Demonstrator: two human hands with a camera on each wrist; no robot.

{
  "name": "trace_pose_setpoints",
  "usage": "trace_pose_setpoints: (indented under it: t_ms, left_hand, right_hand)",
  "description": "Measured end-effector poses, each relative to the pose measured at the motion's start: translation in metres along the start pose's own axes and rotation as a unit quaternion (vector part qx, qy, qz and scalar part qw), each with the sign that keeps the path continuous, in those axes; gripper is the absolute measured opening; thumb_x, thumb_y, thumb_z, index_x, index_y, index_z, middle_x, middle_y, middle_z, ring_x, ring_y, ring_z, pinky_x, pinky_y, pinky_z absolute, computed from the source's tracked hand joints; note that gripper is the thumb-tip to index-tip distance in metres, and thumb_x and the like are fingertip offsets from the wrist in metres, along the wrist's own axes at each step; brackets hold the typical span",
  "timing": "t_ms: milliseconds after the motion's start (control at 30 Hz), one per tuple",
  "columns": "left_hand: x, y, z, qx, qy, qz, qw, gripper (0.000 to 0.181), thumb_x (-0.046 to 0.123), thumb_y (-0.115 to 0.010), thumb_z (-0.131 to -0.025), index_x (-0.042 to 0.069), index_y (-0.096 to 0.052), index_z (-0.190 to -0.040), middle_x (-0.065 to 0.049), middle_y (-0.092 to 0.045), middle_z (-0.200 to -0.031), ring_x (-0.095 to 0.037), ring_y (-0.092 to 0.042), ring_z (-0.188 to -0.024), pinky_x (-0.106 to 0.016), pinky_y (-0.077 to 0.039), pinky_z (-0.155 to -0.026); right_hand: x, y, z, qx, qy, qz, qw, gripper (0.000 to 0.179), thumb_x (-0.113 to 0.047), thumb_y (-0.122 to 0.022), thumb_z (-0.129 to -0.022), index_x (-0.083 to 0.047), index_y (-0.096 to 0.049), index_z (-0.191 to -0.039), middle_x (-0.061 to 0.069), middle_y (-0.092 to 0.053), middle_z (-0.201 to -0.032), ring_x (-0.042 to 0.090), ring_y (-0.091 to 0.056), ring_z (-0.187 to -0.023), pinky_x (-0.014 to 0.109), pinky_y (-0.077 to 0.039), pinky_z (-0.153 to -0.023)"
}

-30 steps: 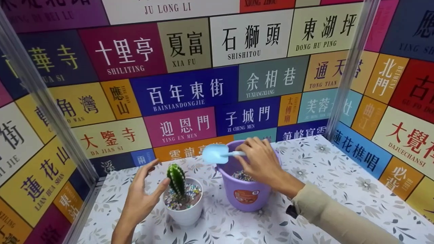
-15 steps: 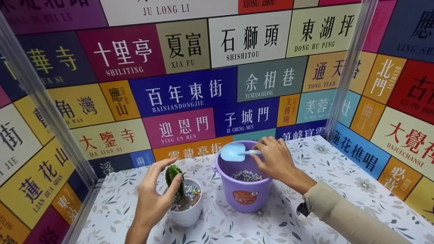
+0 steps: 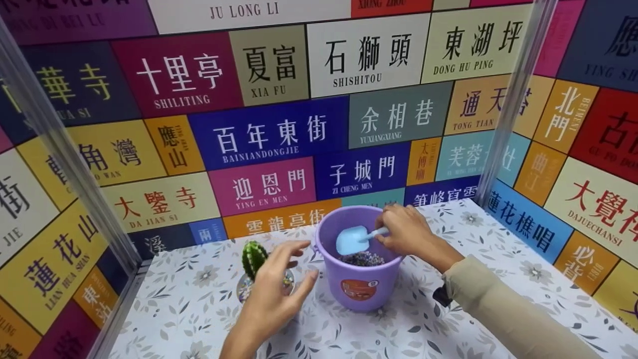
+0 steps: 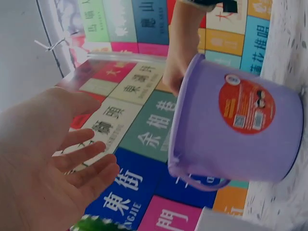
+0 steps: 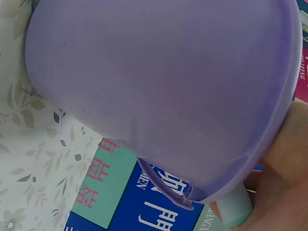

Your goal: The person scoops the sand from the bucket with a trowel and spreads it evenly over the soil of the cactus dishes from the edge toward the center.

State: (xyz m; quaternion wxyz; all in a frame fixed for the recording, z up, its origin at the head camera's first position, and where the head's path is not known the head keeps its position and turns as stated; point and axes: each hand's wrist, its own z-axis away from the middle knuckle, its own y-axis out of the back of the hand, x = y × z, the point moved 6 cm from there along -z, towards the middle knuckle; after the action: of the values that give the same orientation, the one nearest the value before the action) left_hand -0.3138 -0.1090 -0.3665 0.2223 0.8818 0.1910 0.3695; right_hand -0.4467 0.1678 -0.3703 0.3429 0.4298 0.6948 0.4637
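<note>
My right hand [image 3: 406, 232] grips the handle of a light blue toy shovel [image 3: 353, 240] at the right rim of a purple bucket [image 3: 364, 279]. The shovel's blade is inside the bucket, above a layer of small mixed-colour pebbles [image 3: 366, 258]. In the right wrist view the bucket wall hides the blade, and only the handle end [image 5: 234, 207] shows. My left hand [image 3: 274, 291], fingers spread and holding nothing, is left of the bucket, apart from it. Behind that hand a green cactus [image 3: 254, 257] stands in a white pot [image 3: 242, 286] of coloured pebbles, partly hidden.
A white cloth with grey leaves and flowers covers the table [image 3: 448, 319]. Panels of coloured name signs [image 3: 269, 134] rise behind and on both sides, joined by metal posts [image 3: 513, 99]. The bucket's handle [image 4: 202, 183] hangs at its side.
My right hand has carried the shovel right, then down into the bucket. My left hand has moved right, from beside the cactus to in front of its pot, near the bucket.
</note>
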Motion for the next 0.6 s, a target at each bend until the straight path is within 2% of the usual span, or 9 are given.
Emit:
trace_pose_setpoints:
  t_ms: [100, 233, 467, 600]
  left_hand:
    - [-0.002, -0.017, -0.005, -0.014, 0.012, -0.007, 0.9998, 0.049, 0.026, -0.079, -0.100, 0.020, -0.062, -0.146, 0.001, -0.065, -0.145, -0.016, -0.063, -0.133, -0.041, -0.058, -0.113]
    - [-0.011, -0.039, -0.011, -0.014, 0.032, -0.024, 0.9991, 0.049, 0.027, -0.077, -0.101, 0.014, -0.063, -0.146, -0.004, -0.062, -0.148, -0.023, -0.059, -0.141, -0.048, -0.051, -0.122]
    - [-0.027, -0.063, -0.018, 0.016, 0.069, -0.025, 0.9972, 0.050, 0.033, -0.076, -0.102, 0.014, -0.062, -0.146, -0.013, -0.052, -0.158, -0.030, -0.048, -0.148, -0.053, -0.048, -0.124]
    - [-0.037, -0.072, -0.027, 0.038, 0.091, -0.008, 0.9951, 0.052, 0.041, -0.069, -0.106, 0.014, -0.060, -0.150, -0.015, -0.050, -0.159, -0.032, -0.046, -0.149, -0.055, -0.046, -0.124]
  right_hand:
    - [-0.003, -0.001, -0.004, -0.011, 0.013, 0.017, 0.9997, 0.009, -0.018, -0.088, -0.083, -0.014, -0.085, -0.091, 0.005, -0.072, -0.094, 0.029, -0.064, -0.090, 0.044, -0.048, -0.078]
    - [-0.008, -0.003, -0.008, 0.004, 0.026, 0.045, 0.9986, 0.009, -0.014, -0.089, -0.082, -0.012, -0.085, -0.090, 0.007, -0.074, -0.096, 0.032, -0.064, -0.093, 0.046, -0.049, -0.083]
    - [-0.014, -0.006, -0.013, 0.053, 0.068, 0.137, 0.9868, 0.014, -0.011, -0.088, -0.079, -0.010, -0.074, -0.077, 0.010, -0.074, -0.099, 0.033, -0.063, -0.092, 0.047, -0.049, -0.083]
    - [-0.013, -0.012, -0.016, 0.065, 0.083, 0.169, 0.9800, 0.021, -0.011, -0.087, -0.080, -0.012, -0.068, -0.070, 0.010, -0.072, -0.098, 0.031, -0.061, -0.092, 0.045, -0.048, -0.082]
